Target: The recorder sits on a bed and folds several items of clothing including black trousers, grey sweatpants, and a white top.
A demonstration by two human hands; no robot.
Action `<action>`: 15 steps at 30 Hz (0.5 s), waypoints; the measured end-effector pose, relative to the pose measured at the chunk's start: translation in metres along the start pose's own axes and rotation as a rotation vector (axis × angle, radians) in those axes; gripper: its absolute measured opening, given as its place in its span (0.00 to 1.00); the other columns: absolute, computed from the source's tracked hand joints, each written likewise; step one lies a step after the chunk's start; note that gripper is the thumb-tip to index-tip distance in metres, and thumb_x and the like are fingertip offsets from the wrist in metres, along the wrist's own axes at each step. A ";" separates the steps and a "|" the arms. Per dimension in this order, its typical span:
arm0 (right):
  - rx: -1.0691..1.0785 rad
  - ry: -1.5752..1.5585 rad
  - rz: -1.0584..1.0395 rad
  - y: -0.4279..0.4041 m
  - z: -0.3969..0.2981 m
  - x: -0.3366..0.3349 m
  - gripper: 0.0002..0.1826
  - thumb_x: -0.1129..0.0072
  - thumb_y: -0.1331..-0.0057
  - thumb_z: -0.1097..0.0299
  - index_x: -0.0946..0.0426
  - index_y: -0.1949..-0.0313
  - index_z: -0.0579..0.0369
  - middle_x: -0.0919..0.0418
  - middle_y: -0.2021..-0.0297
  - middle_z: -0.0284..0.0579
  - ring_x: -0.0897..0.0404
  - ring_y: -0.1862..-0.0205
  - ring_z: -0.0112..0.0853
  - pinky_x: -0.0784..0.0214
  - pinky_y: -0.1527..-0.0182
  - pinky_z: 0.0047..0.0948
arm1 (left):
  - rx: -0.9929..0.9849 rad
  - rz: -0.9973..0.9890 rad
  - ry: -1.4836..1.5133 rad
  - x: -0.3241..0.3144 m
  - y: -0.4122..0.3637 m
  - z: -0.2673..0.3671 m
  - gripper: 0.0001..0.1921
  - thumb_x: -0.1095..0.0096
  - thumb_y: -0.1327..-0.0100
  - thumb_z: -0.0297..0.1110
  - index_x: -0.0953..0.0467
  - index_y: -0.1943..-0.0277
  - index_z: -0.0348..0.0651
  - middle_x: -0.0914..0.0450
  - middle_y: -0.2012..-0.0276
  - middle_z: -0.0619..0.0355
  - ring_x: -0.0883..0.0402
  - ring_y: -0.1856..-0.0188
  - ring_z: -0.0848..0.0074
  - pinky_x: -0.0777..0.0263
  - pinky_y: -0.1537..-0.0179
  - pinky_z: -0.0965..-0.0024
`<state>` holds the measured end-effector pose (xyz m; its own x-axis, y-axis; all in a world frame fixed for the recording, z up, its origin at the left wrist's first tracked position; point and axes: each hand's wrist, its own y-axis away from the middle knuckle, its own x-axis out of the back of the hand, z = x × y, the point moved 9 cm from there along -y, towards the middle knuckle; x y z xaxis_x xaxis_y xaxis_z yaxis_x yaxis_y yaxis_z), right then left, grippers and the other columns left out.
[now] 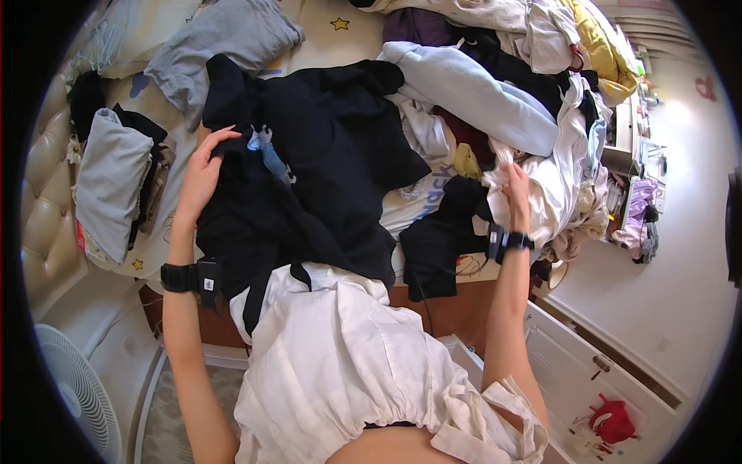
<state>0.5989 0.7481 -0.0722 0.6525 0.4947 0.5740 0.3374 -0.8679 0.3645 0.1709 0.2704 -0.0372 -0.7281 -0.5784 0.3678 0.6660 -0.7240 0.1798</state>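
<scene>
A large black garment point(330, 133) lies spread on the bed before me, with a blue-and-white print showing near its left side. My left hand point(204, 168) is at the garment's left edge, its fingers bent over the fabric; part of the hand is hidden by the cloth. To the right, my right hand point(516, 188) pinches a white cloth point(545, 200) in the heap of clothes. Just left of that hand lies a smaller black garment point(437, 249), hanging partly over the bed's front edge. Each wrist wears a black strap with a small device.
Folded grey clothes point(110, 180) lie at the left by the tufted headboard point(49, 191). A grey garment point(226, 52) and a rolled light-blue garment point(469, 93) lie farther back. A white fan point(78, 394) stands at lower left. White drawers point(597, 371) are at lower right.
</scene>
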 end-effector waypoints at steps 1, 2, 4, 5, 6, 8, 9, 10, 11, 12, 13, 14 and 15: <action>-0.054 -0.128 -0.051 0.028 -0.010 -0.002 0.14 0.55 0.36 0.61 0.26 0.71 0.56 0.37 0.85 0.28 0.44 0.87 0.15 0.55 0.86 0.17 | 0.007 -0.001 0.009 -0.001 -0.002 -0.004 0.21 0.61 0.49 0.16 0.27 0.53 0.36 0.29 0.44 0.52 0.36 0.37 0.67 0.50 0.36 0.71; -0.059 -0.118 -0.042 0.050 -0.009 0.005 0.14 0.55 0.36 0.61 0.26 0.71 0.56 0.37 0.85 0.28 0.44 0.87 0.15 0.55 0.86 0.17 | -0.007 -0.020 -0.001 -0.004 -0.006 -0.004 0.20 0.61 0.46 0.16 0.27 0.52 0.36 0.29 0.43 0.53 0.36 0.37 0.68 0.50 0.36 0.72; -0.006 -0.465 -0.134 0.088 -0.014 0.005 0.11 0.54 0.37 0.61 0.29 0.73 0.53 0.39 0.86 0.25 0.49 0.89 0.13 0.62 0.87 0.15 | -0.018 -0.041 -0.018 -0.008 -0.010 -0.002 0.19 0.61 0.44 0.17 0.28 0.51 0.37 0.30 0.43 0.53 0.36 0.37 0.69 0.51 0.36 0.72; -0.083 -0.555 -0.130 0.113 -0.022 -0.004 0.09 0.53 0.39 0.64 0.30 0.73 0.54 0.37 0.85 0.26 0.49 0.89 0.14 0.61 0.87 0.16 | -0.015 -0.047 -0.018 -0.010 -0.009 -0.004 0.19 0.61 0.44 0.17 0.28 0.51 0.37 0.30 0.43 0.53 0.36 0.37 0.69 0.51 0.36 0.72; -0.107 -0.570 -0.173 0.133 -0.027 -0.010 0.08 0.53 0.41 0.65 0.30 0.72 0.55 0.37 0.84 0.27 0.49 0.89 0.14 0.61 0.87 0.16 | -0.010 -0.034 -0.002 -0.010 -0.009 -0.004 0.20 0.60 0.46 0.17 0.27 0.52 0.37 0.29 0.44 0.52 0.36 0.37 0.68 0.50 0.36 0.72; -0.153 -0.591 -0.279 0.160 -0.037 -0.018 0.09 0.55 0.49 0.71 0.29 0.69 0.59 0.32 0.80 0.34 0.44 0.88 0.16 0.59 0.88 0.17 | -0.008 -0.033 0.009 -0.013 -0.010 -0.002 0.20 0.60 0.48 0.16 0.27 0.53 0.37 0.29 0.44 0.52 0.35 0.38 0.67 0.49 0.36 0.72; -0.154 -0.596 -0.270 0.173 -0.036 -0.012 0.09 0.55 0.49 0.71 0.29 0.69 0.59 0.32 0.80 0.34 0.44 0.88 0.16 0.59 0.88 0.17 | -0.007 -0.064 -0.002 -0.017 -0.011 0.000 0.19 0.58 0.46 0.17 0.27 0.52 0.37 0.29 0.44 0.52 0.36 0.38 0.67 0.49 0.37 0.72; -0.038 -0.513 -0.211 0.185 -0.038 -0.002 0.11 0.54 0.50 0.70 0.30 0.68 0.59 0.29 0.74 0.40 0.37 0.81 0.21 0.48 0.83 0.18 | -0.002 -0.089 -0.017 -0.020 -0.011 0.001 0.18 0.57 0.44 0.18 0.27 0.51 0.38 0.30 0.44 0.52 0.36 0.37 0.67 0.49 0.37 0.71; 0.077 -0.427 -0.154 0.192 -0.042 0.006 0.13 0.53 0.52 0.68 0.30 0.67 0.60 0.25 0.67 0.46 0.30 0.75 0.26 0.37 0.77 0.20 | -0.002 -0.090 -0.023 -0.022 -0.013 0.004 0.18 0.57 0.44 0.18 0.27 0.51 0.38 0.30 0.44 0.52 0.36 0.37 0.67 0.49 0.37 0.71; 0.069 -0.431 -0.147 0.196 -0.038 0.007 0.13 0.53 0.52 0.68 0.30 0.67 0.60 0.25 0.67 0.46 0.30 0.75 0.26 0.37 0.77 0.20 | -0.036 -0.123 -0.068 -0.029 -0.013 0.014 0.17 0.54 0.43 0.20 0.28 0.50 0.38 0.32 0.42 0.52 0.37 0.37 0.66 0.49 0.37 0.71; 0.025 -0.563 -0.212 0.200 -0.033 0.000 0.15 0.54 0.54 0.69 0.30 0.66 0.62 0.25 0.68 0.47 0.30 0.75 0.27 0.38 0.77 0.20 | -0.068 -0.155 -0.113 -0.034 -0.011 0.021 0.16 0.51 0.41 0.22 0.29 0.49 0.39 0.34 0.41 0.51 0.39 0.36 0.66 0.49 0.37 0.71; -0.018 -0.695 -0.279 0.202 -0.029 -0.008 0.18 0.55 0.57 0.70 0.29 0.65 0.63 0.25 0.68 0.48 0.30 0.75 0.28 0.38 0.76 0.21 | -0.067 -0.161 -0.115 -0.037 -0.006 0.021 0.16 0.51 0.41 0.22 0.29 0.49 0.39 0.34 0.41 0.51 0.39 0.36 0.66 0.49 0.37 0.71; -0.052 -0.825 -0.350 0.199 -0.029 -0.015 0.21 0.56 0.60 0.71 0.29 0.63 0.65 0.25 0.69 0.49 0.30 0.75 0.29 0.38 0.75 0.21 | -0.096 -0.121 -0.145 -0.037 -0.004 0.022 0.17 0.48 0.41 0.25 0.30 0.48 0.39 0.36 0.40 0.51 0.39 0.36 0.65 0.47 0.38 0.70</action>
<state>0.6364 0.5688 0.0133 0.8049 0.5239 -0.2786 0.5904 -0.6603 0.4641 0.1991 0.3032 -0.0310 -0.7661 -0.4297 0.4779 0.5514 -0.8215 0.1452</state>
